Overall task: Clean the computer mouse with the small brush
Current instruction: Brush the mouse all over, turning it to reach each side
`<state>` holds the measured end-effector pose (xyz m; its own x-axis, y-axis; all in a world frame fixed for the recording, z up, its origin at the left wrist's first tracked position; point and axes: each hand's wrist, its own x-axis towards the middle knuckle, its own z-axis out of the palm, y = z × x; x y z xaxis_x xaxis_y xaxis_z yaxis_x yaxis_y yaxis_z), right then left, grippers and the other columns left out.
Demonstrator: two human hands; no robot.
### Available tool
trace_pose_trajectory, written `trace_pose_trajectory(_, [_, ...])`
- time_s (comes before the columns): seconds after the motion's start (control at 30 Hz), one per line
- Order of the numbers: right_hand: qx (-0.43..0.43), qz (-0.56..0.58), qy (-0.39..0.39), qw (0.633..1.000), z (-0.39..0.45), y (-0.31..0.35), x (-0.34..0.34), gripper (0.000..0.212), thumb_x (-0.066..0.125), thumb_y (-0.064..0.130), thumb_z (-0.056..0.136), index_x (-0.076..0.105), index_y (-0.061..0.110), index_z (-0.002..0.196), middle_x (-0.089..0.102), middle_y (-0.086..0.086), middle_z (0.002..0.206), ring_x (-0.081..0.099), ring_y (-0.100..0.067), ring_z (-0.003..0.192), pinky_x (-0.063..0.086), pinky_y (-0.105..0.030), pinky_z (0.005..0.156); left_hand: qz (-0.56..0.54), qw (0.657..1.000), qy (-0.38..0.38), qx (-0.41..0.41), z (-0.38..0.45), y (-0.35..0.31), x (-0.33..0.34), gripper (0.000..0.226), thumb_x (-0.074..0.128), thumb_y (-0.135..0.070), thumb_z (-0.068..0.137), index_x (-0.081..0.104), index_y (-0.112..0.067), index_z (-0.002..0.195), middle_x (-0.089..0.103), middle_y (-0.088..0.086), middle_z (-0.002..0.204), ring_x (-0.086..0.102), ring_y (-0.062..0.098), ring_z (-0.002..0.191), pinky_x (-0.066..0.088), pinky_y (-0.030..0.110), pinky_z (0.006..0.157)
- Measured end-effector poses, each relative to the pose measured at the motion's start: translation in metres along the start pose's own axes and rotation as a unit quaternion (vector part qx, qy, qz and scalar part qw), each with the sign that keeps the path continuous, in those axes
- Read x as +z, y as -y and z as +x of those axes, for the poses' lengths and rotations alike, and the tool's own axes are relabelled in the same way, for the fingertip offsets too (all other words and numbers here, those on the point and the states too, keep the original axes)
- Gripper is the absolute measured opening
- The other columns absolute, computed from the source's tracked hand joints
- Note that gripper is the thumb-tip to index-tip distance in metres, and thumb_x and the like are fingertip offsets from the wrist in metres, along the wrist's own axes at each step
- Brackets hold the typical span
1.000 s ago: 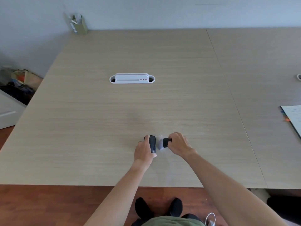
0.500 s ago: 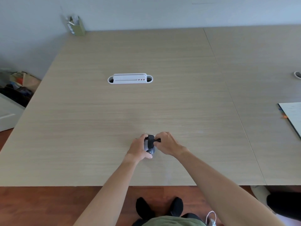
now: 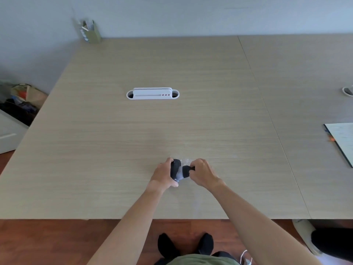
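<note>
A black computer mouse [image 3: 175, 166] sits on the wooden table [image 3: 133, 140] near its front edge. My left hand [image 3: 163, 175] grips the mouse from its left side, with the thumb under its near end. My right hand [image 3: 203, 174] holds a small black brush [image 3: 186, 171] by its handle. The pale bristles of the brush lie against the right side of the mouse. A scrap of clear plastic [image 3: 186, 161] lies on the table just behind the brush.
A white cable port [image 3: 152, 94] is set in the table's middle. A green pen holder [image 3: 91, 31] stands at the far left corner. A notebook [image 3: 342, 140] lies at the right edge. A bag [image 3: 21, 100] sits on the floor, left.
My right hand swept the brush left over the top of the mouse, then drew it back to the mouse's right side. My left hand stayed on the mouse.
</note>
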<state>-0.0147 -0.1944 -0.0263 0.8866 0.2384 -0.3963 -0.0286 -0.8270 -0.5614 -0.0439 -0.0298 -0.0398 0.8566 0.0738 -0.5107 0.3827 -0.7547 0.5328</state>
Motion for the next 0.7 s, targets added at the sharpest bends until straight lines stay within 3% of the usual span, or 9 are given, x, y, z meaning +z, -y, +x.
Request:
trace_pose_trajectory(0.13, [0.044,0.004,-0.06,0.997,-0.008,-0.015,0.003,0.008,0.05,0.005,0.068,0.05,0.004,0.06,0.054,-0.007,0.069,0.046,-0.028,0.06,0.031,-0.03,0.048,-0.001,1.0,-0.001,-0.004,-0.001,0.002,0.001,0.092,0.086,-0.016,0.051,0.041,-0.026,0.13,0.057,0.008,0.112,0.058,0.027,0.094,0.048,0.032,0.067])
trace_pose_trajectory(0.2, [0.015,0.057,-0.02,0.998,-0.009,-0.017,0.01,0.011,0.053,0.006,0.07,0.061,0.002,0.065,0.061,-0.01,0.068,0.053,-0.029,0.061,0.041,-0.039,0.049,0.003,1.0,-0.011,0.005,-0.001,0.002,0.002,0.091,0.087,-0.016,0.054,0.041,-0.022,0.131,0.059,0.008,0.11,0.059,0.027,0.093,0.05,0.033,0.069])
trace_pose_trajectory(0.3, [0.006,0.03,0.001,1.0,-0.015,-0.016,0.021,0.015,0.052,0.005,0.072,0.067,0.004,0.072,0.062,-0.008,0.076,0.06,-0.03,0.071,0.048,-0.042,0.057,0.014,1.0,-0.021,0.014,-0.002,0.002,0.003,0.088,0.087,-0.015,0.058,0.04,-0.02,0.132,0.061,0.008,0.107,0.061,0.029,0.091,0.053,0.035,0.072])
trace_pose_trajectory(0.4, [0.038,-0.021,-0.067,0.997,-0.016,-0.02,0.024,0.012,0.051,0.006,0.079,0.061,0.0,0.075,0.054,-0.005,0.081,0.057,-0.03,0.072,0.042,-0.034,0.059,0.028,0.999,-0.017,0.009,-0.003,0.0,0.003,0.092,0.086,-0.011,0.056,0.038,-0.02,0.135,0.06,0.009,0.11,0.061,0.03,0.093,0.054,0.037,0.074])
trace_pose_trajectory(0.53, [0.027,0.059,-0.116,0.991,-0.019,-0.024,0.028,0.016,0.051,0.01,0.088,0.054,0.005,0.074,0.051,-0.004,0.079,0.05,-0.02,0.065,0.038,-0.026,0.054,0.037,0.999,-0.026,0.01,-0.005,0.0,0.006,0.093,0.085,-0.012,0.058,0.039,-0.019,0.138,0.063,0.011,0.111,0.062,0.032,0.097,0.055,0.039,0.08])
trace_pose_trajectory(0.6, [0.041,0.092,-0.121,0.988,-0.021,-0.025,0.031,0.016,0.048,0.006,0.089,0.048,0.011,0.073,0.048,-0.004,0.077,0.043,-0.012,0.064,0.03,-0.019,0.051,0.028,0.999,-0.027,0.011,-0.005,0.002,0.007,0.094,0.085,-0.013,0.059,0.038,-0.021,0.14,0.062,0.012,0.111,0.059,0.031,0.101,0.053,0.038,0.083])
trace_pose_trajectory(0.7, [0.071,0.113,-0.109,0.985,-0.021,-0.025,0.039,0.019,0.045,0.001,0.084,0.041,0.01,0.068,0.043,-0.006,0.069,0.037,-0.02,0.059,0.023,-0.022,0.047,0.015,0.999,-0.03,0.012,-0.004,0.004,0.008,0.093,0.085,-0.014,0.06,0.039,-0.021,0.141,0.062,0.009,0.113,0.056,0.029,0.105,0.051,0.036,0.085])
